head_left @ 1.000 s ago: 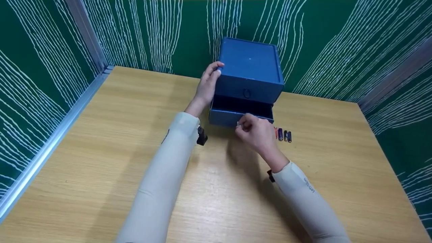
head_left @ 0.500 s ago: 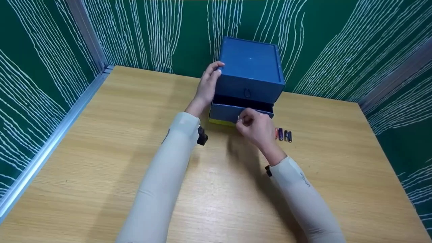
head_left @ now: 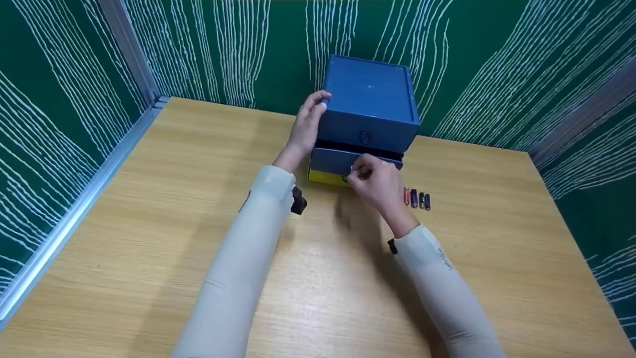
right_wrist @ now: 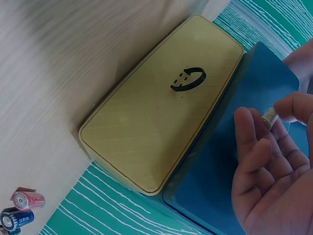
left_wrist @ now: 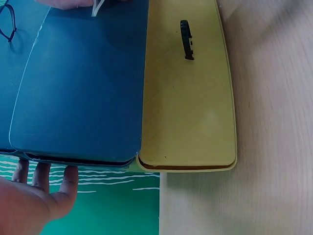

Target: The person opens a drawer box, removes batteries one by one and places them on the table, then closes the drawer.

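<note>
A small drawer unit (head_left: 370, 87) stands at the back of the table, with blue upper parts and a yellow bottom drawer (right_wrist: 151, 112). Its blue middle drawer (left_wrist: 83, 88) sticks out slightly, leaving a narrow dark gap above the front. My right hand (head_left: 380, 184) is at that front, thumb and fingers pinching a small pale handle (right_wrist: 269, 118). Against the unit's left side rests my left hand (head_left: 305, 129), its fingers extended along the wall, as the left wrist view (left_wrist: 46, 188) also has it. The drawer's inside is hidden.
Several batteries, including a red one (head_left: 406, 196) and a purple one (head_left: 414, 198), lie in a row right of the unit. The wooden table (head_left: 198, 199) meets green, white-streaked walls (head_left: 278, 59) behind. Dark loop handles (right_wrist: 190, 81) project from the other drawers.
The middle drawer has slid inward, away from me, together with my right hand, narrowing its opening. The yellow drawer front below has come into sight. My left hand stays in place.
</note>
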Demonstrator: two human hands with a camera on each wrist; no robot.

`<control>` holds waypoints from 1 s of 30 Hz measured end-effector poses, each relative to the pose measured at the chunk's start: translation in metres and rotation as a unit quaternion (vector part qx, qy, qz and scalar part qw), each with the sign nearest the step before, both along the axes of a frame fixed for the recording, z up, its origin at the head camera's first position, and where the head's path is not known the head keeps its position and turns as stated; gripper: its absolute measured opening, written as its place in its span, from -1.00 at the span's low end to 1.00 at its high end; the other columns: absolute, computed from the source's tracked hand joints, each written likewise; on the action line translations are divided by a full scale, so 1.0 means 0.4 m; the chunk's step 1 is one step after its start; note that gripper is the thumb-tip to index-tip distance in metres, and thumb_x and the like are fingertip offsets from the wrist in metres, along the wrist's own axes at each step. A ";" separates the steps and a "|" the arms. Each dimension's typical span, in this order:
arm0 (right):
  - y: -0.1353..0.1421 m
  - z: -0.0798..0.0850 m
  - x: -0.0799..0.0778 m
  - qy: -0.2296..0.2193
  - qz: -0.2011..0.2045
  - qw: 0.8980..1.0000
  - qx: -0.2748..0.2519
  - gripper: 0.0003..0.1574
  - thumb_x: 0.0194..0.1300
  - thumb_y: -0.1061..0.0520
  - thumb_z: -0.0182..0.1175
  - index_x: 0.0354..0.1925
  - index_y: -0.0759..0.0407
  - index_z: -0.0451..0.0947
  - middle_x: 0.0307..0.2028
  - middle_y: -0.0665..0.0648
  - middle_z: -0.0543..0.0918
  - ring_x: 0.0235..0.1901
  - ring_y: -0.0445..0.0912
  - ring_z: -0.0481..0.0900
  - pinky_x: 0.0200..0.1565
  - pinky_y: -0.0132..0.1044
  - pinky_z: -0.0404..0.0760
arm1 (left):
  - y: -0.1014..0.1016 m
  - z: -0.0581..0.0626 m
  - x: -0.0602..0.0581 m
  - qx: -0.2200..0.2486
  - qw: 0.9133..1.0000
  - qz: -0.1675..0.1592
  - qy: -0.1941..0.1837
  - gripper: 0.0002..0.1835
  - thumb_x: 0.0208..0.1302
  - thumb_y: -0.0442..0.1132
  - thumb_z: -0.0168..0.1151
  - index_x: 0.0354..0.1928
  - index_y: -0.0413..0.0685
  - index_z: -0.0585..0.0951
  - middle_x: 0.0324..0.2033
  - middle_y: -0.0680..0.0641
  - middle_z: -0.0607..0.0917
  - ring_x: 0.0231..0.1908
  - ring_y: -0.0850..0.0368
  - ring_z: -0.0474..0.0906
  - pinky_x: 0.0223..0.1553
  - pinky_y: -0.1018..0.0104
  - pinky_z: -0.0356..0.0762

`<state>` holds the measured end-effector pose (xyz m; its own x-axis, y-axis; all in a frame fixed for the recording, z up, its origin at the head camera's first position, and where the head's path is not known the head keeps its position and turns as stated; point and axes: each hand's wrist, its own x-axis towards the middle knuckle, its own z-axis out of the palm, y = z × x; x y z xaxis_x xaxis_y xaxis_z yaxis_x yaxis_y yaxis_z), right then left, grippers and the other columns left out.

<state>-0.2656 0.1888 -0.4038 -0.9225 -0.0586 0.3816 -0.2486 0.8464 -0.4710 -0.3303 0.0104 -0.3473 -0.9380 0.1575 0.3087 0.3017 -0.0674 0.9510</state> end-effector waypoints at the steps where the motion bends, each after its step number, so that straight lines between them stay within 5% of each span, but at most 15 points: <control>1: 0.000 0.000 -0.002 0.001 0.000 1.000 -0.001 -0.93 -0.01 0.01 0.17 -0.47 -0.11 0.45 -0.54 -0.13 0.52 -0.47 -0.21 0.45 -0.38 -0.35 0.46 | 0.000 0.000 0.000 0.000 1.000 -0.001 0.002 -0.68 0.34 -0.18 -0.29 0.08 0.03 0.33 0.16 0.08 0.28 0.15 0.23 0.15 0.19 0.29 0.09; 8: 0.000 -0.002 -0.026 0.018 0.002 1.000 -0.006 -0.95 -0.03 0.05 0.14 -0.48 -0.06 0.46 -0.57 -0.09 0.52 -0.52 -0.21 0.45 -0.46 -0.36 0.43 | -0.001 -0.002 0.001 -0.004 1.000 -0.001 0.009 -0.68 0.35 -0.17 -0.30 0.08 0.04 0.32 0.17 0.08 0.27 0.16 0.24 0.14 0.20 0.29 0.07; 17: 0.000 -0.004 -0.046 -0.023 -0.016 0.999 -0.026 -0.96 0.01 0.01 0.12 -0.46 -0.12 0.43 -0.54 -0.11 0.50 -0.48 -0.21 0.46 -0.42 -0.38 0.48 | -0.002 -0.001 0.005 -0.019 1.000 -0.003 -0.004 -0.67 0.34 -0.12 -0.29 0.10 0.12 0.30 0.21 0.11 0.22 0.17 0.22 0.12 0.21 0.19 0.07; 30: -0.007 -0.010 -0.044 -0.025 -0.037 0.998 -0.050 -0.93 0.03 -0.04 0.12 -0.46 -0.14 0.44 -0.52 -0.11 0.50 -0.47 -0.21 0.45 -0.44 -0.37 0.44 | -0.001 -0.001 0.004 -0.012 1.000 -0.002 -0.014 -0.67 0.34 -0.11 -0.28 0.10 0.14 0.30 0.21 0.13 0.22 0.16 0.22 0.13 0.20 0.18 0.08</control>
<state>-0.2831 0.1861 -0.4078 -0.9406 0.0469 0.3364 -0.1612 0.8100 -0.5638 -0.3288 0.0100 -0.3478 -0.9457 0.1683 0.2782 0.2745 -0.0452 0.9605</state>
